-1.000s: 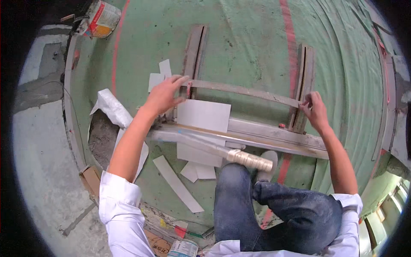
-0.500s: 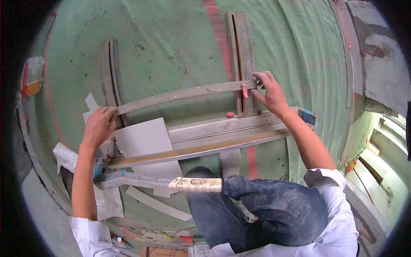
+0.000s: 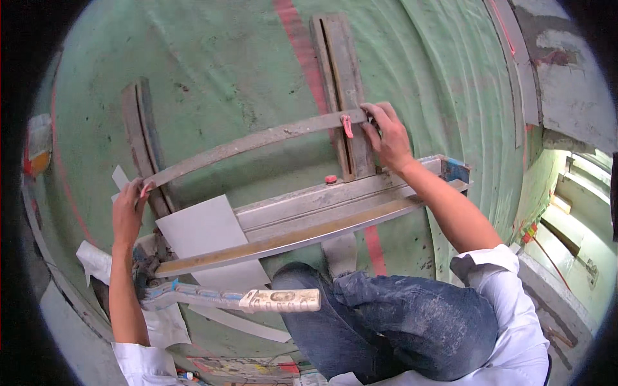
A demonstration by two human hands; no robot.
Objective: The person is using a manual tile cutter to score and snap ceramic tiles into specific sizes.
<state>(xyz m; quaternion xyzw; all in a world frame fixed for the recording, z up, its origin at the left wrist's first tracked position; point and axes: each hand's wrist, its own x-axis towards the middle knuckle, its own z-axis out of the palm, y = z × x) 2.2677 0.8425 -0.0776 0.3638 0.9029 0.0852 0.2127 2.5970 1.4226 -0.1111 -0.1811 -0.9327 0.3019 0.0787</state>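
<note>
A tile cutter with a long metal rail lies across the floor before me. Two slotted metal arms, a left one and a right one, reach away from it, bridged by a flat grey metal bar. My left hand pinches the bar's left end, beside a small red lever. At the other end my right hand has thumb and bent fingers round the bar's tip, next to another red lever. A white tile piece lies partly under the rail.
The cutter's lever with a whitish grip points toward my bent knee. White strips, such as a long offcut, lie at the lower left. Green sheeting covers the floor. Grey slabs line the right side.
The view has shifted, so the cutter appears farther left and turned slightly. The left red lever now shows beside my left hand. My right hand's fingers have drawn in on the bar's tip.
</note>
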